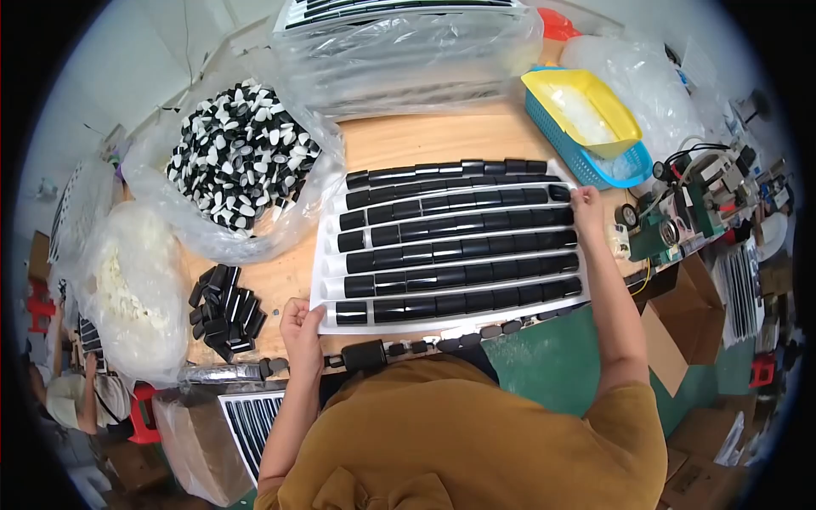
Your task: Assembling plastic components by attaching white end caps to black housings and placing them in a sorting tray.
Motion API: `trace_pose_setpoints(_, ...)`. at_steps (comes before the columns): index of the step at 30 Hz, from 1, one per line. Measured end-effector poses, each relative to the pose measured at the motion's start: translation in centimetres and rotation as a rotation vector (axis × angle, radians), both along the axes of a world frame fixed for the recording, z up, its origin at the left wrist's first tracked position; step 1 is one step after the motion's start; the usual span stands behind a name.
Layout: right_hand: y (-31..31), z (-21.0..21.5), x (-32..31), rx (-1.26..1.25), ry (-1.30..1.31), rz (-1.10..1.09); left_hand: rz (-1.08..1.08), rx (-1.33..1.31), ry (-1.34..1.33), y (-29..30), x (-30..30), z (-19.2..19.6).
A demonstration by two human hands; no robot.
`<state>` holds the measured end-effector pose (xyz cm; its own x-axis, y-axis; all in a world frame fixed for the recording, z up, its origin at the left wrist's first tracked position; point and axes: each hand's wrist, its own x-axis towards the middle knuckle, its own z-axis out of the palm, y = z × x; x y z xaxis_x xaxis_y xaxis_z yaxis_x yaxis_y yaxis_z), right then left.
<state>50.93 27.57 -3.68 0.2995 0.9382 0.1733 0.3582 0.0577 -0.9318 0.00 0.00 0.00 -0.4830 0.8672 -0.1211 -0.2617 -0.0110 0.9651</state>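
Note:
A white tray [321,268] lies on the wooden table in front of me, lined with several rows of glossy black caps or covers [459,252]. My left hand [301,330] pinches its near left corner between thumb and fingers. On the far right edge, my right hand [587,209] grips the tray beside the end of an upper row. One black piece [558,194] there shows a different face from its neighbours. Left of the tray sits a loose heap of the same black pieces [225,310].
An open plastic bag of small black-and-white parts [242,157] stands far left, near a bag of white bits [127,293]. Wrapped trays [408,64] are at the back. Yellow [625,119] and blue [544,127] baskets and a machine [671,225] stand right. Another person [72,399] works at far left.

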Motion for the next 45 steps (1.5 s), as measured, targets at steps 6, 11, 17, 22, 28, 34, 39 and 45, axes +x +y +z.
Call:
trace_pose_setpoints(6, 3.4, -4.0, 0.2, -0.032, -0.361, -0.164, -0.063, -0.129, 0.142, 0.6, 0.3, -3.2)
trace_pose_setpoints(11, 5.0, -0.5, -1.9, -0.151, -0.708, -0.22, -0.189, -0.367, 0.3, 0.5, 1.0, -4.2)
trace_pose_setpoints(17, 3.3, 3.0, -3.4, -0.345, -0.966, -0.171, -0.045, -0.074, 0.923, 0.2, 1.6, -3.8)
trace_pose_setpoints(22, -3.0, 7.2, -7.3, 0.058, -0.651, 0.025, 0.06, -0.084, 0.65, -1.0, 1.1, -4.6)
trace_pose_setpoints(28, -13.1, 6.9, -14.7, 0.17, -0.421, 0.138, 0.144, 0.102, 0.782, -1.1, 2.0, -3.8)
trace_pose_setpoints(34, -15.3, 1.1, -6.7, 0.403, -0.718, -0.462, 0.16, 0.154, 0.804, -1.1, 2.2, -4.0)
trace_pose_setpoints(39, -15.6, -1.6, -3.5, 0.285, -0.472, -0.494, 0.179, 0.122, 0.736, -0.9, 1.4, -4.9)
trace_pose_setpoints(45, -16.4, -0.4, -3.4, 0.2, -0.586, -0.254, 0.213, 0.064, 0.676, -1.2, 1.2, -5.2)
